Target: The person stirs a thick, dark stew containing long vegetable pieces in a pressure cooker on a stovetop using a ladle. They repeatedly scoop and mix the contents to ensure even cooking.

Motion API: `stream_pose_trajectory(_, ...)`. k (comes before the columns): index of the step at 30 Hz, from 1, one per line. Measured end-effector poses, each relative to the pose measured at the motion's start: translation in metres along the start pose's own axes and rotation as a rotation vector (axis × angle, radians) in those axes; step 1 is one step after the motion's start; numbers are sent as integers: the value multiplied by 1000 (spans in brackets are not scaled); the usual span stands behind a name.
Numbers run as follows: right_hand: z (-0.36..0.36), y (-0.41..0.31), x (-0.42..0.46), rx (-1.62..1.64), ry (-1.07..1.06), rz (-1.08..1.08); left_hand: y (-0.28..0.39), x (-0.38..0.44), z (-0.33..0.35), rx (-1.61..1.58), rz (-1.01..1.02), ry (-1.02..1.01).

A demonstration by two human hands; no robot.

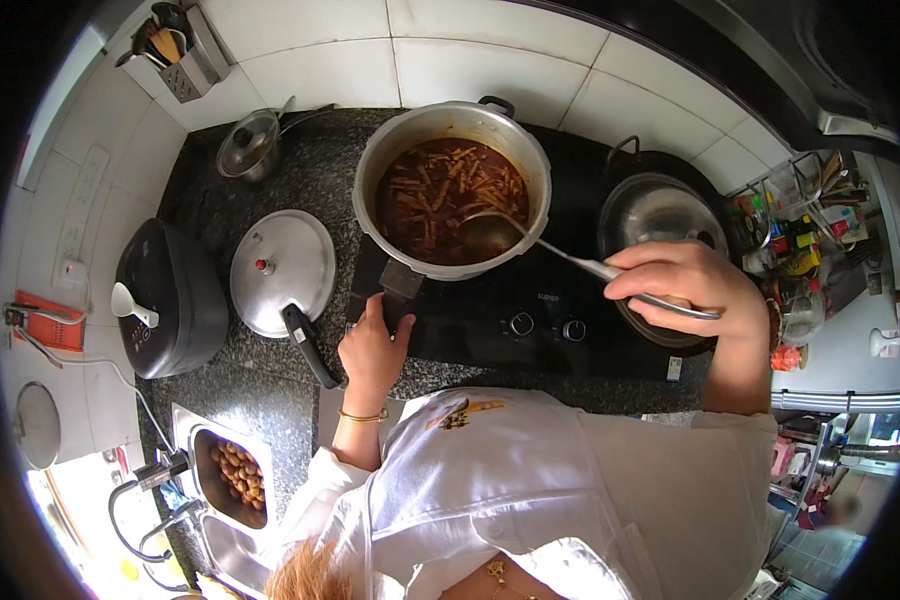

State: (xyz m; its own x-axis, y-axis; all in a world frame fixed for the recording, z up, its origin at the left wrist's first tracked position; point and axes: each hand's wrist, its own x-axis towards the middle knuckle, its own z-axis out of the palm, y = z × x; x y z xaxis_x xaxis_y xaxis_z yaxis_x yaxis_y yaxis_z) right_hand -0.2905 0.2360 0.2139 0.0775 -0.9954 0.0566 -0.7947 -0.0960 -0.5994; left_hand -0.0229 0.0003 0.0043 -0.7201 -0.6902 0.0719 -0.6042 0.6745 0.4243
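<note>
A metal pressure cooker pot (363,176) stands uncovered on the black glass cooktop (465,322). It holds a dark red-brown stew (450,187) with many thin strips in it. My left hand (375,352) grips the pot's black handle (401,285) at the near side. In my right hand (690,289) is the handle of a metal ladle (555,251). The ladle's bowl sits in the stew at the near right of the pot, partly under the surface. On the counter, left of the pot, lies the pressure cooker lid (281,262) with a red-topped valve and a black handle.
A covered wok (660,210) is at the right, below my right hand. To the left are a rice cooker (169,300) with a white rice paddle and a small lidded saucepan (249,146). Round brown items (238,472) fill part of the sink. Bottles (802,232) crowd the far right.
</note>
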Motion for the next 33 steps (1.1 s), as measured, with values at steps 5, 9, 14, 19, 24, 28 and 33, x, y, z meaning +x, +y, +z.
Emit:
stream_pose_trajectory(5,8,3,2,-37,230,59,-3,-1,2,4,-5,3)
stream_pose_trajectory(9,41,17,17,176,571,222,-3,-1,2,-1,5,15)
stream_pose_trajectory(14,94,65,34,649,914,455,-2,0,1,6,-4,1)
stream_pose_trajectory(19,91,68,44,693,1025,469,-1,0,-2,5,-10,-10)
stream_pose_trajectory(24,90,76,72,741,1105,494,-5,-1,2,-14,25,25)
stream_pose_trajectory(28,95,86,83,717,1126,509,-3,-1,0,-5,12,4)
stream_pose_trajectory(33,101,90,96,687,1117,516,-3,-2,-1,-10,3,-14)
